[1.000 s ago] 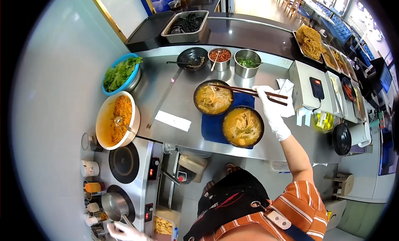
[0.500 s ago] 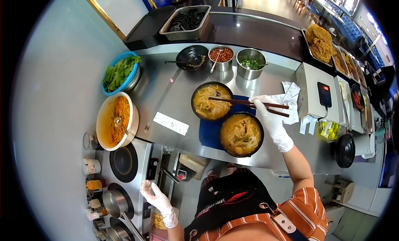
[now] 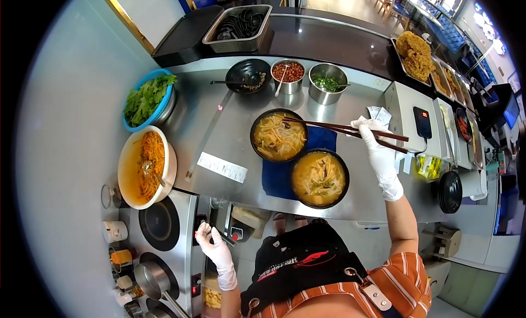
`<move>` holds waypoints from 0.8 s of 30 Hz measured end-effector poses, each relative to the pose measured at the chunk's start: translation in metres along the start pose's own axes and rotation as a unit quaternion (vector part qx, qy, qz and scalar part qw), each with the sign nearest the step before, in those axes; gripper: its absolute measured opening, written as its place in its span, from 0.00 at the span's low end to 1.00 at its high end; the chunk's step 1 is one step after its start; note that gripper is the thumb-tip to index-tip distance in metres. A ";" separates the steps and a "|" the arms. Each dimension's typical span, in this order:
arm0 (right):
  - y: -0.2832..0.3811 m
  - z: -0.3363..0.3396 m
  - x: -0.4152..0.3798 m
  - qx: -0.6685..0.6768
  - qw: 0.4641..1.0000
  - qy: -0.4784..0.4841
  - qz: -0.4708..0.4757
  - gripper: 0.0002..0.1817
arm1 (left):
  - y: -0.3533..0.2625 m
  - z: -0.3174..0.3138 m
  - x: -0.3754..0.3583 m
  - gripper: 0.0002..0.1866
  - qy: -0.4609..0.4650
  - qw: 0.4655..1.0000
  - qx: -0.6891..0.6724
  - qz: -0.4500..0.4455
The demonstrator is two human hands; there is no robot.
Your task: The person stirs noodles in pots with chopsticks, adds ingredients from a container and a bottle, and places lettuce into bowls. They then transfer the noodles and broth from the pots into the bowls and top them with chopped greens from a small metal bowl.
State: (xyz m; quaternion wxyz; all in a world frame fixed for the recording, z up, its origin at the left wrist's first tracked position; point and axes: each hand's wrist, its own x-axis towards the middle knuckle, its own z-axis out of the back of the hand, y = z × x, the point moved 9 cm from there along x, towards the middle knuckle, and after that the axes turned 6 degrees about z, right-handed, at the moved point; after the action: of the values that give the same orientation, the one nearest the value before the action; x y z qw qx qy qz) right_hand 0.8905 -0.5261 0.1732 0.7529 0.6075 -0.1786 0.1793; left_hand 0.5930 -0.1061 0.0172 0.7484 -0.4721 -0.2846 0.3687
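Observation:
My right hand (image 3: 378,145), in a white glove, is closed around a pair of long dark chopsticks (image 3: 339,127). Their tips reach over the upper noodle soup bowl (image 3: 278,136), a black one with noodles in yellowish broth. Just below and right of it stands a second noodle soup bowl (image 3: 319,178), topped with shreds and dark strips. Both bowls rest at least partly on a blue cloth (image 3: 274,181). Low on the left, my gloved left hand (image 3: 217,252) hovers beside the stove edge, fingers loosely bent and apart, with nothing visible in it.
Behind the bowls stand a black bowl with a ladle (image 3: 248,76), a pot of peanuts (image 3: 287,77) and a pot of chopped greens (image 3: 327,83). To the left are a blue basket of leaves (image 3: 148,101), a tub of orange shreds (image 3: 148,167) and a stove (image 3: 186,214). A receipt (image 3: 222,167) lies nearby.
My right hand has moved right with the chopsticks, their tips drawing back toward the upper bowl's right side. My left hand has risen slightly, its fingers bending more. The view has shifted a little.

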 end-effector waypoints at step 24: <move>0.051 -0.001 -0.031 -0.063 0.997 0.036 -0.026 0.06 | 0.007 -0.027 0.027 0.16 0.082 0.996 0.015 -0.006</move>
State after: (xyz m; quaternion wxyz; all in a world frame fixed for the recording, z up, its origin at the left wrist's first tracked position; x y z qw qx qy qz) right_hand 0.8381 -0.5163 0.2014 0.8001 0.5563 -0.1469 0.1696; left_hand 0.6275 -0.0952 0.0023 0.7785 -0.4879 -0.2195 0.3281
